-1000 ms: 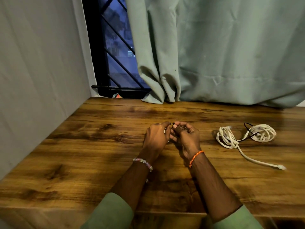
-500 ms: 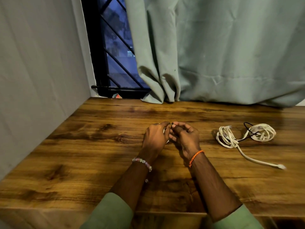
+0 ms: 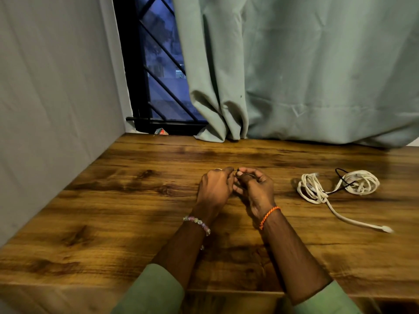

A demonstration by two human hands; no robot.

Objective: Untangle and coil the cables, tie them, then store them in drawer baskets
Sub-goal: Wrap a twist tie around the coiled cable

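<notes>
On the wooden table (image 3: 140, 200) your left hand (image 3: 214, 189) and right hand (image 3: 256, 191) are staying together, barely shifting, pinching a thin dark tie (image 3: 237, 170), so you're probably mid-tying.

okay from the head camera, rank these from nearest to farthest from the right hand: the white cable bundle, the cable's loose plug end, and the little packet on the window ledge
From the right hand:
1. White cable bundle, on the table just to its right.
2. Loose plug end, farther right and toward the table's near edge.
3. Small packet, far back left on the window ledge.
</notes>
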